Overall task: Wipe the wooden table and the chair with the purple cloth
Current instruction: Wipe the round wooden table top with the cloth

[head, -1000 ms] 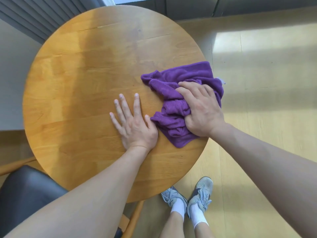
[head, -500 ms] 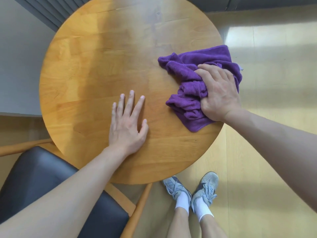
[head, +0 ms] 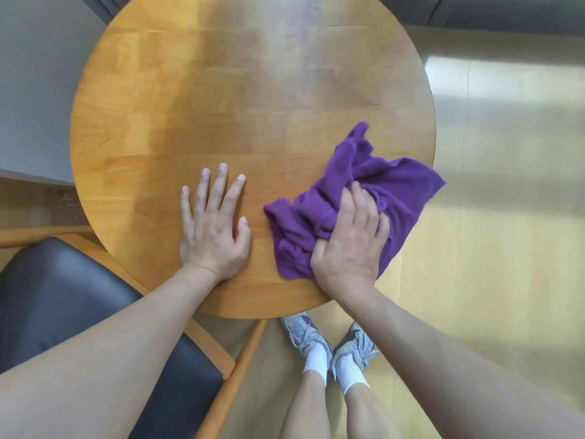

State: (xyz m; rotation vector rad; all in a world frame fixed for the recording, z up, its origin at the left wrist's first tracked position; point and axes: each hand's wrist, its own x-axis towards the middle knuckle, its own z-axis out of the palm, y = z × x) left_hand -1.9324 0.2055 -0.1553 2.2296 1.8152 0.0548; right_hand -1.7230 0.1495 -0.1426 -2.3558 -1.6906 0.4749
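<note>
Closest to the person, down by the feet, the chair point(head: 82, 312) sits tucked at the near left of the table, with its dark seat and light wood frame. It looks like it has not been wiped yet, so it should come after the table. Just past it, the left hand point(head: 212, 229) lies flat on the wooden table point(head: 196, 99), fingers spread apart and holding nothing. That is a good way to lean and keep the table steady, but the wood under that palm will need a wipe too, so the hand should lift when the cloth comes that way. Beside it, the right hand point(head: 351, 245) presses down on the purple cloth point(head: 389, 185), with the fingers curled and bunching the cloth under them. The cloth sits on the near right part of the table, and its far corner hangs a little over the edge. To wipe well, it would help to open the cloth out flatter so more of it touches the wood. Push down gently and go in long, even strokes that overlap. Keep the cloth on the table so it does not slip off the side. Farther away, the big middle and the back of the table look bare, and they likely still need wiping, so reach there next.
</note>
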